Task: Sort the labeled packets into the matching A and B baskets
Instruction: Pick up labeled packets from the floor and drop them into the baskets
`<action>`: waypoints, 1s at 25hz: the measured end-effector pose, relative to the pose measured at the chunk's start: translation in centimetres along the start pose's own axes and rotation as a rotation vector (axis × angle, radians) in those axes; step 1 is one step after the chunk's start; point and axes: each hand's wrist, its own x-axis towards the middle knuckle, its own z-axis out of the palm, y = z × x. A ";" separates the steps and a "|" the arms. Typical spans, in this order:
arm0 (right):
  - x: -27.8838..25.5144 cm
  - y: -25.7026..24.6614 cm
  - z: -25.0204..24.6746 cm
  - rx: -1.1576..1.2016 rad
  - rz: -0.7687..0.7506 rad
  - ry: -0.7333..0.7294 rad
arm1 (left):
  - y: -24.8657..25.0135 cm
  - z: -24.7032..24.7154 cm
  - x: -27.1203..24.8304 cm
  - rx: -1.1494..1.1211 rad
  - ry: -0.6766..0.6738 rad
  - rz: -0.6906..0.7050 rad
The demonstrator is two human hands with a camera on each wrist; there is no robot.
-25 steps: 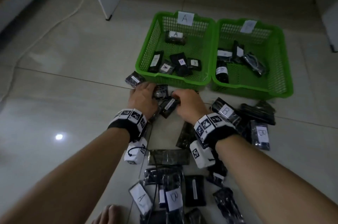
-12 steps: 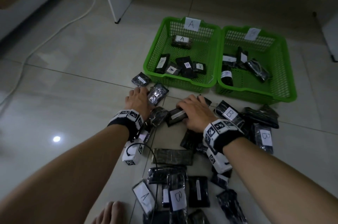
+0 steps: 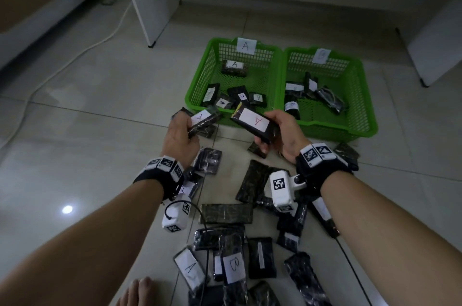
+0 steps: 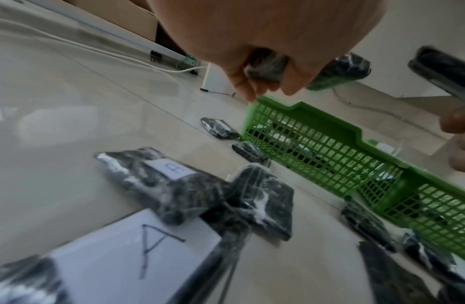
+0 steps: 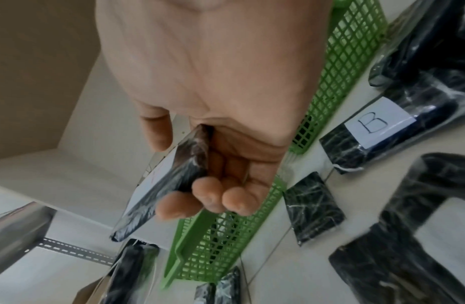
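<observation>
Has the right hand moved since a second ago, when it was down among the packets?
Yes. The right hand has lifted off the floor, gripping an A-labelled packet, and now sits nearer the A basket.

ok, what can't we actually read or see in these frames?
- Left-hand packet: label half covered by the left hand in the head view; in the left wrist view the grip hides it.
- B basket's tag: too faint to read, head view.
- Face-down packets on the floor: labels hidden.
- Right-hand packet: label edge-on, right wrist view.
</observation>
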 end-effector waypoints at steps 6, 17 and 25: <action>0.0 -2.3 -0.3 -0.058 -0.175 0.162 | 3.0 -0.4 1.9 -0.089 0.143 0.046; 5.5 -4.7 -1.3 -0.682 -0.449 0.546 | 3.3 2.1 9.5 0.202 -0.046 -0.032; 9.7 -2.3 0.3 -1.414 -0.498 0.517 | 2.2 6.3 14.6 0.602 -0.407 -0.145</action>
